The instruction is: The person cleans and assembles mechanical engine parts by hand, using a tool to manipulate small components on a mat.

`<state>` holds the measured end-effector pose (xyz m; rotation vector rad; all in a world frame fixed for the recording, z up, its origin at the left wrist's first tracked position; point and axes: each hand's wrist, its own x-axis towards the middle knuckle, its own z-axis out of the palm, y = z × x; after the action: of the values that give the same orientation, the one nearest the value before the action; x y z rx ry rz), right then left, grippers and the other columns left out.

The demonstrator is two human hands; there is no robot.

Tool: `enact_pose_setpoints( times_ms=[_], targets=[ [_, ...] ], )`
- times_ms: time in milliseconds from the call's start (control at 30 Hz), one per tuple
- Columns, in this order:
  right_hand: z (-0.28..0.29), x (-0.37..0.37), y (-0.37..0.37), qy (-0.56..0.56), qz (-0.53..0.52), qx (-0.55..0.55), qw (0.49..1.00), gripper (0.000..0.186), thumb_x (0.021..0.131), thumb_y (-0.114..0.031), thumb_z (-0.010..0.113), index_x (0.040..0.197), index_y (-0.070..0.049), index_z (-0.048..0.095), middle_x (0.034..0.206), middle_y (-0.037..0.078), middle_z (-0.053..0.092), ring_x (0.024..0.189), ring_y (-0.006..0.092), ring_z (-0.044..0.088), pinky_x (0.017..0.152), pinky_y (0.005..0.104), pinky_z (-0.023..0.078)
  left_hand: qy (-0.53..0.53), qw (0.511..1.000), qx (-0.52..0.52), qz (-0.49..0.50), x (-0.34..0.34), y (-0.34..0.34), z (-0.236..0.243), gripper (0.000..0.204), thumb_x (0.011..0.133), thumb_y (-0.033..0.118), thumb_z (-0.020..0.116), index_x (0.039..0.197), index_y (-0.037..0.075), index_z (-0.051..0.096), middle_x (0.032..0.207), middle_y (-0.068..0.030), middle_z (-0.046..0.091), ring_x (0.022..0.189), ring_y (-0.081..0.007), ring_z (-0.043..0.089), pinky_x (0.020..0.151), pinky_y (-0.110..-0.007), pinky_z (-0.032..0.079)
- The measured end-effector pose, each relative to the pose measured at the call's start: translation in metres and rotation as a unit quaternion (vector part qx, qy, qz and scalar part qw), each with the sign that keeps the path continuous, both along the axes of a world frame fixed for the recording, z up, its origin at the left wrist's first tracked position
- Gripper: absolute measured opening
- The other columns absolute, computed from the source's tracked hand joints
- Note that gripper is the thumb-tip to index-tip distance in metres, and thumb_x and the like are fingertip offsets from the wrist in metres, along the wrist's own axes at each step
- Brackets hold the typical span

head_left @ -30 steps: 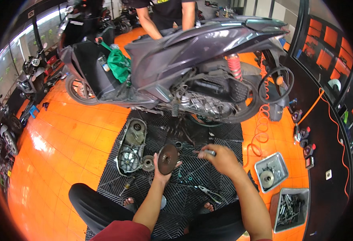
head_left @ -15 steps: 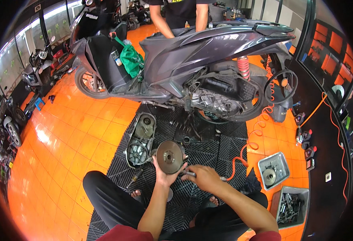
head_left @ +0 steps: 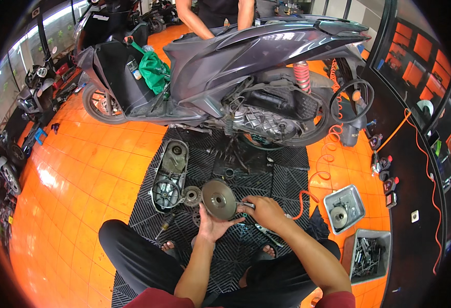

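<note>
My left hand (head_left: pixel 211 226) holds a round, dished metal disc (head_left: pixel 220 190) from below, its thumb stretched to the right. My right hand (head_left: pixel 264 210) grips a small silver air gun (head_left: pixel 247 205) against the disc's right side, with an orange hose (head_left: pixel 301 200) trailing rightward. Just left of the disc sit a smaller round part (head_left: pixel 192 195) and an oblong metal cover (head_left: pixel 168 172) on the black ribbed mat (head_left: pixel 148 220). Below my right hand lie pliers (head_left: pixel 270 236), partly hidden.
A dark scooter (head_left: pixel 210 66) with exposed mechanism stands ahead; a co-worker's arms (head_left: pixel 197 23) reach into it from behind. On the orange floor (head_left: pixel 76 195) at right are two metal trays (head_left: pixel 361 210) of parts and tools. Other motorbikes (head_left: pixel 7 172) line the left wall.
The disc has turned from a tilted brown face to show its dished side more squarely. My right hand has moved left and down, bringing the air gun to the disc.
</note>
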<state>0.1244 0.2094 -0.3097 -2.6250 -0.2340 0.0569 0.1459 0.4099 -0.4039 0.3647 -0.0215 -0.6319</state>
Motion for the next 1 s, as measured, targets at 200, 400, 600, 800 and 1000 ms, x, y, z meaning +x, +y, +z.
enact_pose_setpoints(
  times_ms=[200, 400, 600, 800, 1000],
  targets=[
    [-0.007, 0.006, 0.006, 0.0, -0.015, 0.057, 0.998, 0.049, 0.095, -0.053, 0.066, 0.115, -0.008, 0.073, 0.11, 0.019, 0.074, 0.102, 0.0399, 0.07, 0.087, 0.0511, 0.054, 0.115, 0.943, 0.262, 0.169, 0.06, -0.019, -0.072, 0.053, 0.102, 0.036, 0.058, 0.139, 0.0, 0.049, 0.136, -0.0175, 0.06, 0.125, -0.0316, 0.06, 0.103, -0.047, 0.054],
    [0.001, 0.008, -0.02, 0.022, -0.048, 0.025, 0.998, 0.06, 0.092, -0.061, 0.064, 0.117, -0.007, 0.073, 0.111, 0.019, 0.075, 0.108, 0.0402, 0.069, 0.092, 0.0504, 0.053, 0.015, 0.748, 0.638, 0.182, 0.085, -0.011, -0.151, 0.023, 0.092, 0.023, 0.071, 0.101, 0.002, 0.075, 0.102, -0.0098, 0.074, 0.101, -0.026, 0.07, 0.083, -0.041, 0.055],
    [-0.005, 0.011, -0.022, 0.12, -0.002, -0.092, 0.989, 0.06, 0.093, -0.062, 0.061, 0.119, -0.009, 0.071, 0.106, 0.019, 0.075, 0.104, 0.0397, 0.071, 0.086, 0.0518, 0.055, -0.321, 0.424, 0.828, 0.175, 0.159, 0.015, -0.165, 0.031, 0.082, 0.027, 0.076, 0.107, 0.008, 0.074, 0.116, -0.0137, 0.064, 0.114, -0.0351, 0.058, 0.098, -0.049, 0.047],
    [0.019, 0.003, -0.029, 0.191, 0.05, -0.114, 0.974, 0.055, 0.093, -0.061, 0.06, 0.116, -0.013, 0.072, 0.102, 0.013, 0.072, 0.097, 0.0373, 0.072, 0.077, 0.0491, 0.058, -0.382, 0.313, 0.861, 0.122, 0.288, 0.037, -0.183, 0.044, 0.084, 0.035, 0.073, 0.117, 0.005, 0.069, 0.127, -0.0159, 0.059, 0.125, -0.0346, 0.052, 0.106, -0.05, 0.043],
    [0.053, 0.004, -0.042, 0.277, 0.021, -0.158, 0.948, 0.043, 0.084, -0.045, 0.078, 0.114, -0.014, 0.076, 0.087, 0.008, 0.068, 0.085, 0.0325, 0.071, 0.069, 0.0444, 0.056, -0.418, 0.183, 0.888, 0.056, 0.394, 0.036, -0.19, 0.062, 0.088, 0.042, 0.071, 0.133, 0.002, 0.06, 0.147, -0.0207, 0.052, 0.14, -0.0384, 0.044, 0.116, -0.05, 0.035]
  ],
)
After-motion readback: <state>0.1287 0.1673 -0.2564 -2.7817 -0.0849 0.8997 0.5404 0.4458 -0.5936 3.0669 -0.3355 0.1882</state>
